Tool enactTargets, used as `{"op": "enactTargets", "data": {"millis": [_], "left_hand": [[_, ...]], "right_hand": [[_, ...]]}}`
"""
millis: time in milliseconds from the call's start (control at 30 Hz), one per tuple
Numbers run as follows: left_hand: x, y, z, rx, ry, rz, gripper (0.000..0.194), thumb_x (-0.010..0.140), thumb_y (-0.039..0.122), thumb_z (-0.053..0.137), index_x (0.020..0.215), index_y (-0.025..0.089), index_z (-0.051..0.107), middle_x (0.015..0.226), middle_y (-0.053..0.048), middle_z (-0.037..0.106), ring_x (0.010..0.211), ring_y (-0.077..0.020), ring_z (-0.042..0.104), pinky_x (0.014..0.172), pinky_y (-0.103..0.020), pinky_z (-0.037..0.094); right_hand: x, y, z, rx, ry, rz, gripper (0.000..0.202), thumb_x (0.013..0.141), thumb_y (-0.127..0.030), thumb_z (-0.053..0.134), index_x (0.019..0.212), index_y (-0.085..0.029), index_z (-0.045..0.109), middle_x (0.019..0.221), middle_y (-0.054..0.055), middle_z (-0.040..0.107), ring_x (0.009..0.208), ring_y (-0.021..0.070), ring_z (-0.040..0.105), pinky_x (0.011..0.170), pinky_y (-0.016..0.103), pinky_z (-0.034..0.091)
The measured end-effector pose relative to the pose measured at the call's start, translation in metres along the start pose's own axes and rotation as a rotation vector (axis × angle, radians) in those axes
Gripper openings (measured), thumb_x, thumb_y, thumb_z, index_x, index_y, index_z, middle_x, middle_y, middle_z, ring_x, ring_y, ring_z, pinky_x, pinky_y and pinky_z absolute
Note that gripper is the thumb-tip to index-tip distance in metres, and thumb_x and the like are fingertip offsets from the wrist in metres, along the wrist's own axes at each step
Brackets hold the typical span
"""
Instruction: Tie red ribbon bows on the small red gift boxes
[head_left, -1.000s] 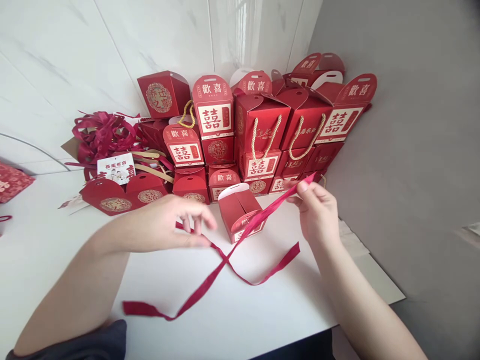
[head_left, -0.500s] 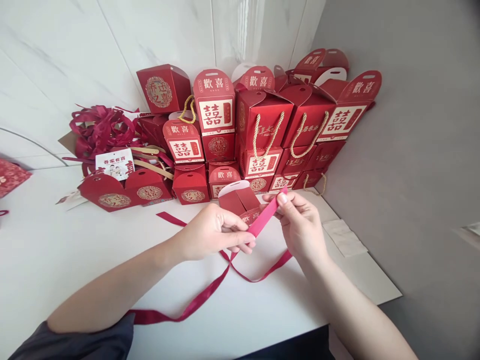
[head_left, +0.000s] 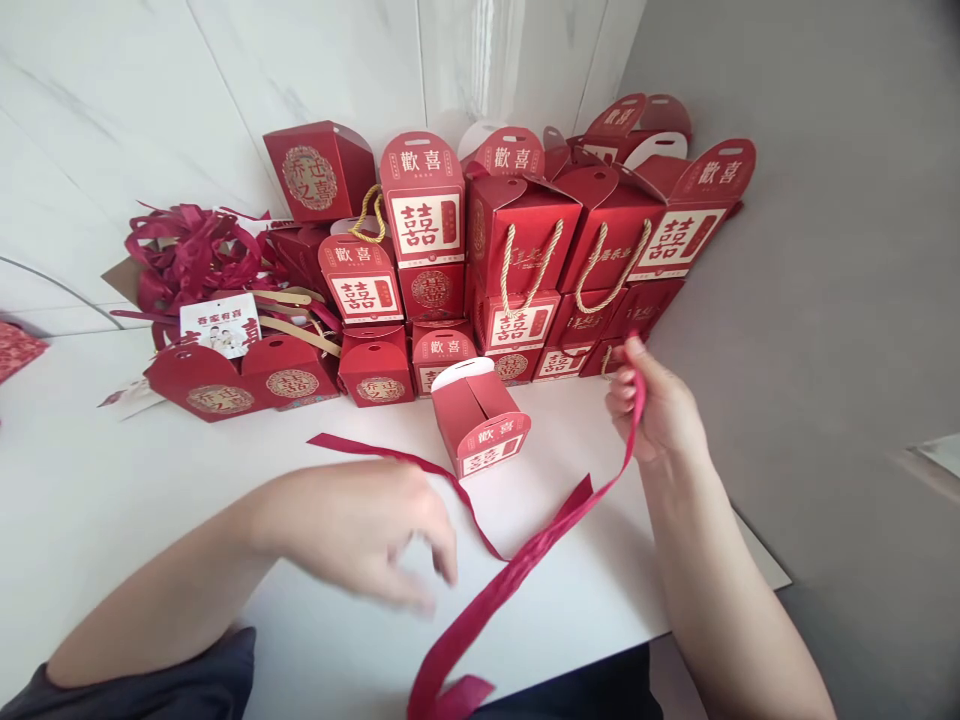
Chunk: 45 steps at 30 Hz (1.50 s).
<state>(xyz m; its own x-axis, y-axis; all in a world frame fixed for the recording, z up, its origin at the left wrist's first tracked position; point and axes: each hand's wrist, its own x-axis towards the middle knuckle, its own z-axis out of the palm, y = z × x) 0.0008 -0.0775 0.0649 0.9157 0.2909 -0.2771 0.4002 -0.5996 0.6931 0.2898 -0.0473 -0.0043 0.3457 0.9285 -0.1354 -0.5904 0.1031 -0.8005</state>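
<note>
A long crimson ribbon [head_left: 480,612] hangs from my right hand [head_left: 660,400], its end pinched between thumb and fingers. From there it slants down to the left across the white table, past the table's front edge. Another stretch of ribbon [head_left: 474,512] lies on the tabletop, running under my left hand [head_left: 367,525]. That hand is slightly blurred, with thumb and fingers apart and nothing between them. Just beyond the ribbons stands a small red gift box [head_left: 480,415] with white-and-red printed front and raised rounded flaps.
Stacked red gift boxes [head_left: 525,235], some with rope handles, line the back along the tiled wall. At left, an open red box [head_left: 240,385] and a heap of crimson ribbon [head_left: 199,255] sit together. A grey wall [head_left: 825,300] bounds the right side.
My left hand has let go of the ribbon and moved down and left, opening. My right hand has moved right, drawing the ribbon out. The small box is now fully visible.
</note>
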Motion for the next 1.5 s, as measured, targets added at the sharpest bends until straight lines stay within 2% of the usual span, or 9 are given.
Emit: {"op": "enactTargets", "data": {"millis": [133, 233, 467, 633, 833, 1133, 1267, 1400, 1500], "left_hand": [[0.005, -0.023, -0.016, -0.028, 0.515, -0.281, 0.016, 0.087, 0.032, 0.059, 0.085, 0.022, 0.072, 0.074, 0.002, 0.071, 0.061, -0.0101, 0.061, 0.055, -0.019, 0.042], [0.018, -0.04, -0.015, -0.142, 0.732, -0.335, 0.021, 0.086, 0.038, 0.06, 0.092, 0.02, 0.07, 0.08, 0.001, 0.07, 0.062, -0.0094, 0.059, 0.056, -0.019, 0.043], [0.043, -0.053, -0.001, -0.355, 0.684, -0.194, 0.028, 0.089, 0.039, 0.059, 0.099, 0.017, 0.074, 0.083, -0.005, 0.072, 0.067, -0.0115, 0.061, 0.06, -0.021, 0.049], [0.045, -0.048, -0.001, -0.439, 0.667, -0.241, 0.033, 0.089, 0.044, 0.058, 0.097, 0.015, 0.073, 0.062, 0.0, 0.06, 0.048, -0.0065, 0.046, 0.042, -0.018, 0.033], [0.05, -0.041, 0.0, -0.475, 0.665, -0.208, 0.042, 0.09, 0.049, 0.055, 0.068, 0.013, 0.063, 0.056, 0.001, 0.054, 0.043, -0.0045, 0.04, 0.041, -0.018, 0.03], [0.057, -0.047, 0.006, -0.355, 0.922, -0.121, 0.029, 0.088, 0.039, 0.06, 0.073, 0.014, 0.066, 0.06, 0.001, 0.057, 0.053, -0.008, 0.046, 0.051, -0.021, 0.037], [0.044, -0.044, -0.005, -0.235, 1.204, -0.035, 0.023, 0.087, 0.036, 0.063, 0.081, 0.015, 0.071, 0.066, -0.001, 0.06, 0.06, -0.0103, 0.05, 0.057, -0.023, 0.041], [0.035, -0.042, -0.011, -0.126, 1.265, 0.031, 0.021, 0.088, 0.035, 0.063, 0.088, 0.018, 0.074, 0.08, -0.004, 0.063, 0.072, -0.0132, 0.057, 0.064, -0.024, 0.047], [0.037, -0.05, -0.011, -0.15, 1.169, 0.003, 0.033, 0.083, 0.035, 0.069, 0.111, 0.02, 0.069, 0.109, -0.008, 0.067, 0.095, -0.0187, 0.064, 0.076, -0.026, 0.053]], "right_hand": [[-0.032, 0.018, 0.013, -0.539, -0.578, 0.353, 0.036, 0.072, -0.047, 0.081, 0.063, -0.015, 0.067, 0.052, 0.003, 0.065, 0.042, 0.0088, 0.057, 0.039, 0.016, 0.046], [-0.046, 0.029, 0.022, -0.704, -0.709, 0.397, 0.042, 0.074, -0.054, 0.076, 0.063, -0.015, 0.066, 0.056, 0.003, 0.067, 0.046, 0.0095, 0.059, 0.045, 0.018, 0.049], [-0.046, 0.033, 0.023, -0.735, -0.73, 0.401, 0.046, 0.075, -0.056, 0.073, 0.064, -0.013, 0.065, 0.057, 0.004, 0.067, 0.048, 0.0099, 0.06, 0.045, 0.018, 0.048], [-0.048, 0.031, 0.024, -0.72, -0.695, 0.342, 0.045, 0.072, -0.056, 0.075, 0.061, -0.015, 0.061, 0.054, 0.001, 0.063, 0.047, 0.0101, 0.059, 0.048, 0.021, 0.05], [-0.05, 0.037, 0.026, -0.692, -0.649, 0.169, 0.042, 0.079, -0.054, 0.071, 0.062, -0.016, 0.061, 0.057, -0.001, 0.063, 0.052, 0.0104, 0.059, 0.054, 0.023, 0.052], [-0.054, 0.043, 0.025, -0.794, -0.528, -0.197, 0.032, 0.088, -0.046, 0.064, 0.073, -0.019, 0.066, 0.064, 0.0, 0.064, 0.057, 0.0127, 0.058, 0.057, 0.026, 0.048], [-0.053, 0.033, 0.034, -0.814, -0.559, -0.549, 0.016, 0.09, -0.035, 0.064, 0.086, -0.023, 0.073, 0.107, 0.006, 0.068, 0.104, 0.0213, 0.062, 0.091, 0.033, 0.048], [-0.045, 0.023, 0.056, -0.722, -0.819, -0.407, 0.018, 0.092, -0.035, 0.061, 0.099, -0.028, 0.076, 0.111, 0.004, 0.072, 0.106, 0.0214, 0.065, 0.096, 0.035, 0.049], [-0.035, 0.022, 0.069, -0.554, -0.656, -0.386, 0.018, 0.092, -0.037, 0.061, 0.094, -0.027, 0.077, 0.095, 0.001, 0.075, 0.093, 0.0189, 0.069, 0.089, 0.032, 0.052]]}}
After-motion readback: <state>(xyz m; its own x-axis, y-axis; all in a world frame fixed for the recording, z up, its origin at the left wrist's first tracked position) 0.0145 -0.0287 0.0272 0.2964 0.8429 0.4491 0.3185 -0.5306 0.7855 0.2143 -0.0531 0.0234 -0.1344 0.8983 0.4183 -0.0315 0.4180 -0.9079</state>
